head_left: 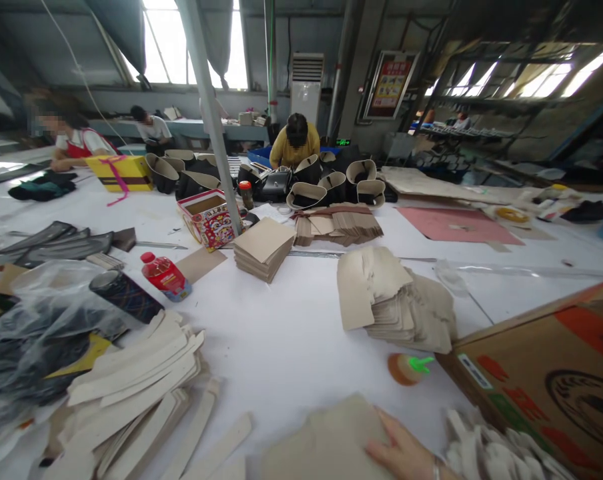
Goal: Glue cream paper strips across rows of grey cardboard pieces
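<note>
At the bottom edge, a grey card sheet [331, 433] is being pressed flat on the white table [281, 333] by the right hand [406, 453], whose fingers are being held spread and flat on the sheet's right edge, gripping nothing (a bracelet is being worn at the wrist). The left hand is not being shown. Just right of the hand, a heap of pale cut pieces [491, 447] is lying against a brown carton [551, 373]; red and black printing is being shown on the carton, but it cannot be read. Left of the sheet, a fan of long curved card strips [141, 380] is lying, touching a clear plastic bag [36, 320]. Beyond the hand, a small orange and green object [406, 368] is sitting just before a stack of grey card shapes [396, 300]. Farther back, a red bottle [165, 275] is lying on its side, near a square stack of brown card [262, 248] and a printed box [209, 218] beside a grey pole [211, 113]. At the far side, a person in yellow [295, 143] is being seen bent over black bags with cream linings [331, 183], and a red poster [389, 83] is hanging on the wall (its writing too small to read).
</note>
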Motion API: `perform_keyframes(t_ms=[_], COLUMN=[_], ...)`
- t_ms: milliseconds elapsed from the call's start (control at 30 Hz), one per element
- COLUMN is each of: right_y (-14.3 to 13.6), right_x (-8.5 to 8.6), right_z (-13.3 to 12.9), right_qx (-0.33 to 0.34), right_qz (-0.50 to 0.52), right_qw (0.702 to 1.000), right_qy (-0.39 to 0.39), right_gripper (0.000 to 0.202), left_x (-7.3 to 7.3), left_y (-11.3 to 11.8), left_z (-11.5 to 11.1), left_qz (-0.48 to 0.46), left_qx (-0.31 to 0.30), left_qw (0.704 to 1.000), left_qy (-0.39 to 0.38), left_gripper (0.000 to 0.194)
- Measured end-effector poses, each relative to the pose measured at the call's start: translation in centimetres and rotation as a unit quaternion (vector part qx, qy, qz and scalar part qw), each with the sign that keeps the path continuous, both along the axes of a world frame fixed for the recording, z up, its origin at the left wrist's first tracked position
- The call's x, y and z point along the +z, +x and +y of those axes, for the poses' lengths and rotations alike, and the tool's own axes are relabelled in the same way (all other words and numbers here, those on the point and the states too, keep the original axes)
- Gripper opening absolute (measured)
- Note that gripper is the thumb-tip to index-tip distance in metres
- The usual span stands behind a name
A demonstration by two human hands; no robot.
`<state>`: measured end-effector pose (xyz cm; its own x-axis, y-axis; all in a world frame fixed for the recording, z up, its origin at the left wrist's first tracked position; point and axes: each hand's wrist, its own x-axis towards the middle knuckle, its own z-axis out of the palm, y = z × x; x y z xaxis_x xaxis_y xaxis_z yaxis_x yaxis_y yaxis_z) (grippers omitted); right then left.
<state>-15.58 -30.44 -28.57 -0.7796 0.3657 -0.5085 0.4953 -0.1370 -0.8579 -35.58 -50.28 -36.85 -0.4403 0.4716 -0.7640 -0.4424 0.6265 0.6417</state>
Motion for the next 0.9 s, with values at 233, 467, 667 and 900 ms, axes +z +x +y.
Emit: perform_keyframes(t_ms=[233,467,667,900], right_y=[-11.9,-17.5,-21.8,-16.3], right_x=[-5.3,-6.0,-5.2,-9.2], right_z=[5.2,10.0,8.8,3.5], right_qx=[-0.061,-0.098,0.080,0.078], right_qz=[0.023,-0.085,-0.134,-0.132], right_qw=[0.972,0.930,0.840,0.830], right_qy=[0.226,0.345,0.520,0.536], right_gripper=[0.035,0.064,0.056,0.055], left_x=[0.6,2.8,2.6,-1.0], left_y=[-7.3,-14.4,-13.4,-7.6], left_z=[3.6,11.2,15.5,11.7], left_qz=[0.198,0.455,0.564,0.575], left_qx=[-0.024,-0.121,-0.310,-0.344], left_qw=[0.967,0.881,0.762,0.740], left_qy=[0.161,0.051,-0.075,-0.054], left_gripper=[0.059,0.076,0.066,0.071])
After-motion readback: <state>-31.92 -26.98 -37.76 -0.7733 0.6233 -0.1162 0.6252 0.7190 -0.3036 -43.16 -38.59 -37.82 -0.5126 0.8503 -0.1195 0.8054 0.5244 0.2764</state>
